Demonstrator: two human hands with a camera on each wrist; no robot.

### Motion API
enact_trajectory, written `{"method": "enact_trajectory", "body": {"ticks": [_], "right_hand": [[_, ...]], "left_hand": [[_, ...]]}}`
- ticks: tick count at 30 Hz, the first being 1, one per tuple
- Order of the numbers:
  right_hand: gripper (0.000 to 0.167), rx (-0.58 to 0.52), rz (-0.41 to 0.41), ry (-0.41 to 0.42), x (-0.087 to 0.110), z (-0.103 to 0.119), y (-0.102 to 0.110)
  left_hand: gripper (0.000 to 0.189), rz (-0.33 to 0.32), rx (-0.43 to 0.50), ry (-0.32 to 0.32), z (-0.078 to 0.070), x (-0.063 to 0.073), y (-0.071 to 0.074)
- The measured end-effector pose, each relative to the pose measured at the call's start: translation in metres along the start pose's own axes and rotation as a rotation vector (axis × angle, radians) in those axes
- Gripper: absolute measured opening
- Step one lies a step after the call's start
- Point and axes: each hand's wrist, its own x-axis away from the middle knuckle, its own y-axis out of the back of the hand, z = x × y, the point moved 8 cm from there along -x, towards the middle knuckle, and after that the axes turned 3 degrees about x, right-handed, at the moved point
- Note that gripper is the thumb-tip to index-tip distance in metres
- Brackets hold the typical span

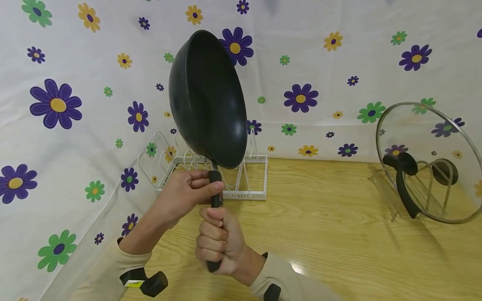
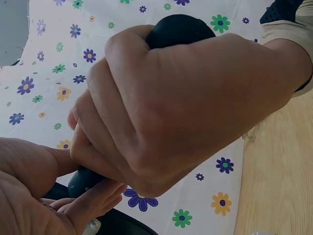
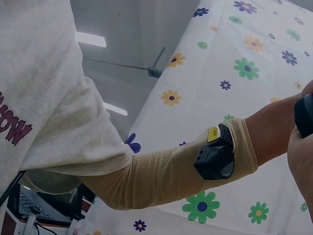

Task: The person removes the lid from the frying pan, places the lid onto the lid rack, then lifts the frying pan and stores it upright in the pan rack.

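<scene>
A deep black wok [image 1: 216, 100] is held up in the head view, its bowl at the top, tilted, with the hollow turned to the right. My right hand [image 1: 222, 242] grips the lower part of its black handle [image 1: 215, 177] in a fist, and the handle's end pokes out below. Higher up, close to the bowl, my left hand [image 1: 184, 194] pinches the handle with the thumb across the front and the fingers behind. In the left wrist view my right fist [image 2: 151, 103] covers most of the handle. The right wrist view shows only the handle's end [image 3: 305, 116] at its edge.
Behind the wok, a white wire rack [image 1: 246, 195] stands on the wooden table [image 1: 308, 217]. To the right, a glass lid [image 1: 414, 104] with a black handle leans upright in a small wire stand [image 1: 391, 200]. A flower-patterned sheet [image 1: 278, 25] hangs behind and at the left.
</scene>
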Motion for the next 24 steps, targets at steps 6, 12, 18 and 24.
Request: {"method": "enact_trajectory", "body": {"ticks": [6,12,18,24], "right_hand": [[0.039,-0.012,0.007,0.007,-0.003,-0.001,-0.001],[0.039,-0.026,0.004,0.017,-0.007,-0.003,-0.003],[0.039,-0.035,-0.001,0.029,-0.009,-0.004,-0.004],[0.039,-0.064,0.006,0.045,-0.011,-0.004,-0.005]], "left_hand": [[0.036,0.001,-0.05,0.02,-0.004,0.001,0.003],[0.035,0.01,-0.08,0.018,-0.008,0.001,0.006],[0.036,0.003,-0.134,0.043,-0.01,0.002,0.008],[0.034,0.011,-0.178,0.048,-0.013,0.001,0.008]]}}
